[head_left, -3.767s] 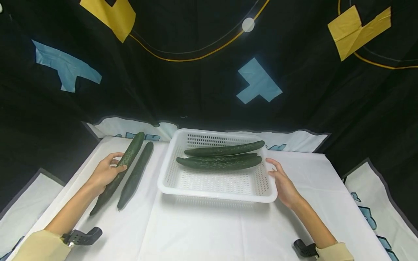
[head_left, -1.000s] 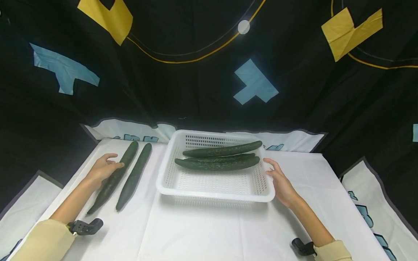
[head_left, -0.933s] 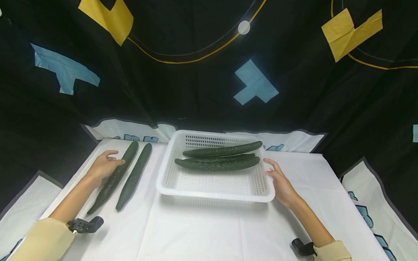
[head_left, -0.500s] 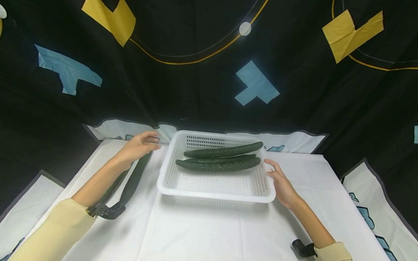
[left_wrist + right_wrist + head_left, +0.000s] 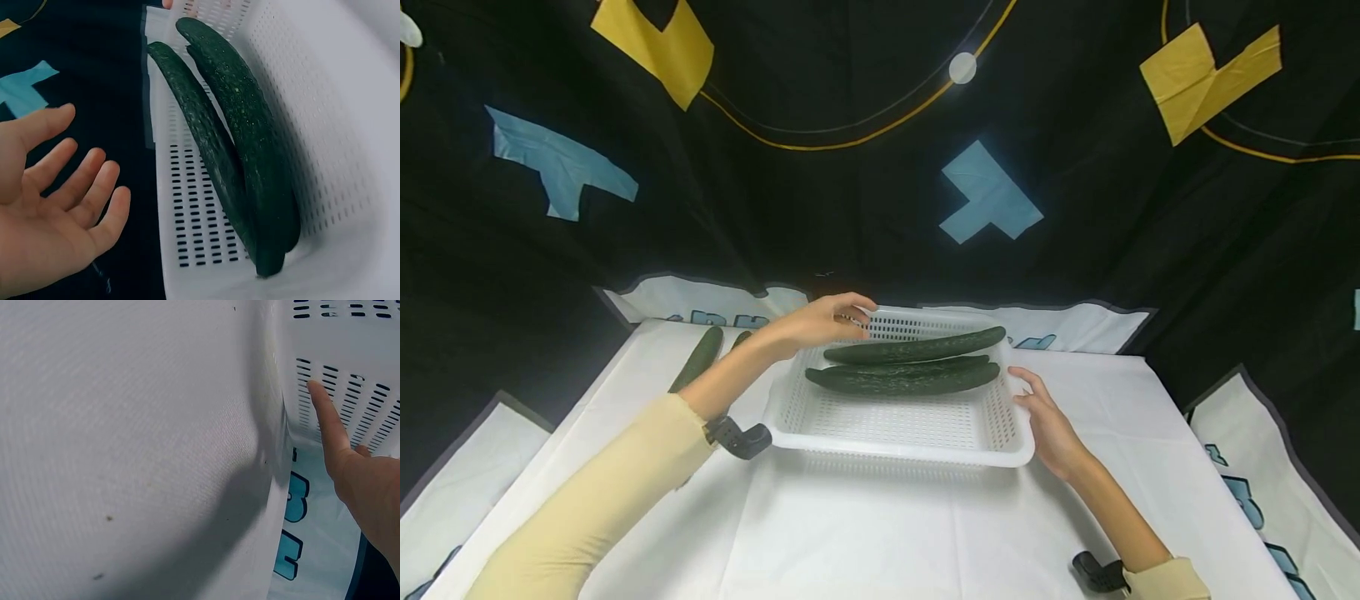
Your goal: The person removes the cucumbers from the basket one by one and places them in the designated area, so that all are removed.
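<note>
Black cloth (image 5: 850, 225) hangs behind the white table (image 5: 850, 533). Since a second ago, your left hand (image 5: 818, 323) has moved from the pair of cucumbers (image 5: 700, 358) on the table's left to the far-left part of the white basket (image 5: 902, 457), its fingers loose and holding nothing. Your forearm now hides much of that pair. Your right hand (image 5: 1054, 429) stays at the basket's right end, unclenched, a straight finger against the wall. Inside, three cucumbers (image 5: 910, 381) lie lengthwise, as before.
</note>
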`<state>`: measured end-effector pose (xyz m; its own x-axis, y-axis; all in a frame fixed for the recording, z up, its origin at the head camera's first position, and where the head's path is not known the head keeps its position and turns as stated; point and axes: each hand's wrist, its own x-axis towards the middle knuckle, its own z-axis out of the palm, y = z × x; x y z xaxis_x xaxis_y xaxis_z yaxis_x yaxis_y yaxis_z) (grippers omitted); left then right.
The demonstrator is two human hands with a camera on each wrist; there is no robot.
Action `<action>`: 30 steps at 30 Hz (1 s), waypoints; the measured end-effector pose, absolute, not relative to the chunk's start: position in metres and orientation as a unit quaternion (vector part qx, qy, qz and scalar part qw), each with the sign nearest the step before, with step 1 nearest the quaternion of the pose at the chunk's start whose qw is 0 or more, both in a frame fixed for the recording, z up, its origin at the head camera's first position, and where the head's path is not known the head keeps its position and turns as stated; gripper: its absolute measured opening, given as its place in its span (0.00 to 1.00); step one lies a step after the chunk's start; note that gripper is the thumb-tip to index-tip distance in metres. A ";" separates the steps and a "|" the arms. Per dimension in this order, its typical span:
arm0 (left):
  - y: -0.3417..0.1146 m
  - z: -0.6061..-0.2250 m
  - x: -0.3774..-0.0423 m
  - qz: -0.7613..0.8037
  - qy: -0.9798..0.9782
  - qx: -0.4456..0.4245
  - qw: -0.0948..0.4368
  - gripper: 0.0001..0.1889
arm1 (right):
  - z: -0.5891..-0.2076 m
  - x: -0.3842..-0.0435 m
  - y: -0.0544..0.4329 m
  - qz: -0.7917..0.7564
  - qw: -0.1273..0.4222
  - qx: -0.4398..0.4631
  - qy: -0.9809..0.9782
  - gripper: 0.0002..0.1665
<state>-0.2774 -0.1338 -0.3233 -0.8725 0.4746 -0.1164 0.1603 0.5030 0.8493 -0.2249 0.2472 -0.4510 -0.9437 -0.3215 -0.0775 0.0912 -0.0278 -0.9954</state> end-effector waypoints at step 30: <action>-0.075 -0.392 -0.351 0.411 0.846 0.204 0.270 0.30 | -0.452 -0.227 0.250 -0.710 0.149 -0.091 0.682 0.33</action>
